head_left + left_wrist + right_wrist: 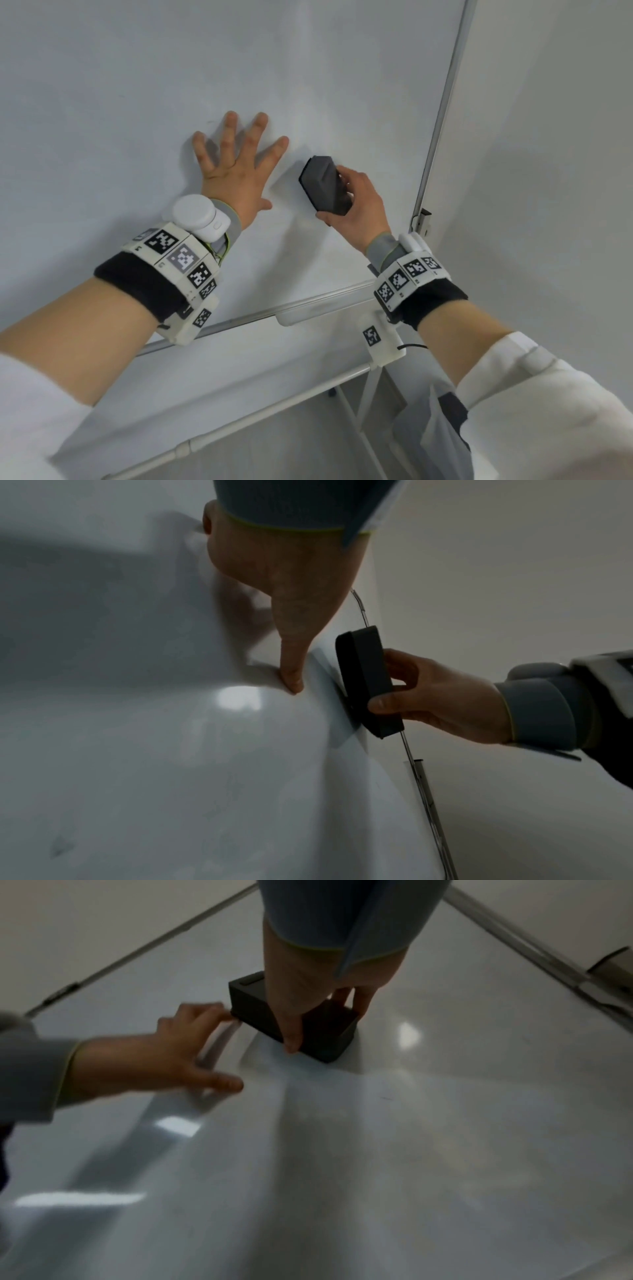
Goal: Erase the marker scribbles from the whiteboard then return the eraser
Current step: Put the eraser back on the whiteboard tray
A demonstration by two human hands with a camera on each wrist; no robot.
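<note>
Nearest, the tray (308,313) under the bottom rail of the whiteboard (137,85) sits bare, probably the eraser's home. Above it, the right hand (356,202) grips the dark eraser (325,186), thumb on one long side and fingers (400,666) curled over the other, its felt face against the board near the right frame. Just beside it, the left hand (236,164) is spread flat with straight fingers, bracing the board. Farther up, the surface looks almost clean; one faint mark (213,120) shows near the left fingertips. Wiping seems nearly finished; the next move likely calls for sweeping over that trace, then lowering the eraser to the tray.
</note>
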